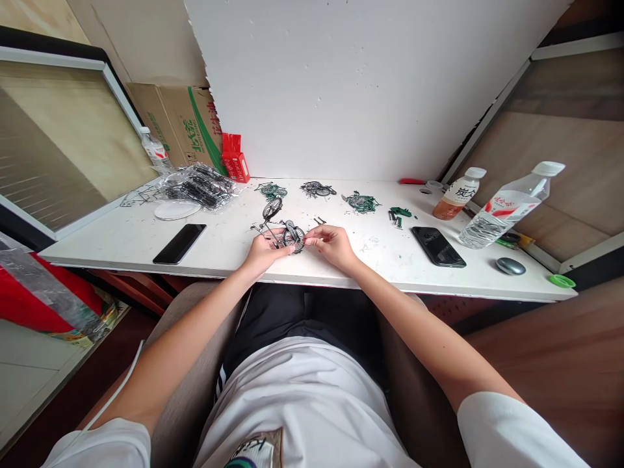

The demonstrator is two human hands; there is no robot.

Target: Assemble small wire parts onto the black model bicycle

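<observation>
A small black model bicycle (294,235) is held over the front part of the white table, its wheel facing me and its other wheel pointing away. My left hand (263,253) is closed around its frame and wheel from the left. At the wheel's right side, my right hand (334,246) has thumb and forefinger pinched together; whatever lies between them is too small to make out. Just beyond the right fingers lie a few tiny loose parts (320,221). Behind the bicycle are piles of green parts (272,190), black parts (318,189) and more green parts (361,202).
A phone (180,244) and a plastic bag of black parts (197,187) lie left. To the right are green pieces (400,212), another phone (438,246), a tea bottle (458,194), a water bottle (511,207) and a mouse (510,266). A white panel (351,91) stands behind.
</observation>
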